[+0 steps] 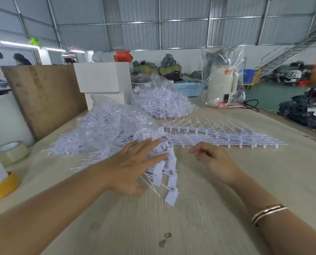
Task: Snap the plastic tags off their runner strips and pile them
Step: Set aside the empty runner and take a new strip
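A strip of white plastic tags [169, 178] lies fanned out on the wooden table [172, 227] in front of me. My left hand [133, 166] lies over its upper part with the fingers straight, pressing on the tags. My right hand [214, 161] hovers to the right of the strip with its fingers loosely curled and nothing in it. Behind the hands is a big heap of loose white tags [107, 131], partly in clear plastic. To the right lies a stack of long runner strips [218, 135].
A second clear bag of tags [161, 102] sits farther back. White boxes [102, 78], a wooden board [45, 96], a cream kettle in plastic [221, 85] and a blue basket [189, 89] stand behind. Tape rolls [8, 153] and a yellow roll [2, 184] sit at the left edge.
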